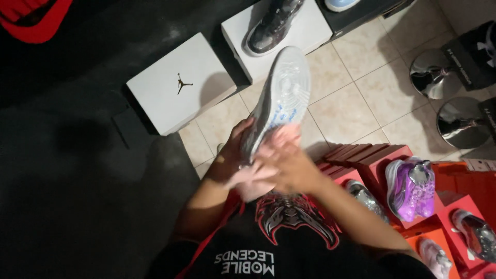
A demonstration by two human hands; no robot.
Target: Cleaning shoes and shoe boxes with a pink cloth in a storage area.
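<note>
Both hands hold one shoe [281, 93] up in front of the chest, sole toward the camera, toe pointing up and away over the tiled floor [351, 108]. Left hand [232, 155] wraps the heel end from the left side, fingers closed round it; right hand [287, 163] lies across the same end from the right, palm pressed on, fingers blurred — closed on the shoe as far as I can tell, though the exact finger placement is not readable. Sole is pale, translucent, with blue showing through near the middle. Judgement: light, one hand could carry it; sole rubber fairly stiff and grippy, upper softer and likely to give under a squeeze. Best hold looks to be heel and midfoot, where both hands sit now — the toe is free and unsupported. Not fragile, but the glossy sole may mark or smudge. Around: a white box [178, 82] lies closed on the floor at upper left, a second white box [305, 31] beyond it carries a dark shoe [271, 23]. At right, red boxes [372, 157] hold a purple shoe [411, 188] and silvery ones; two chrome stool bases [439, 72] stand at far right.
</note>
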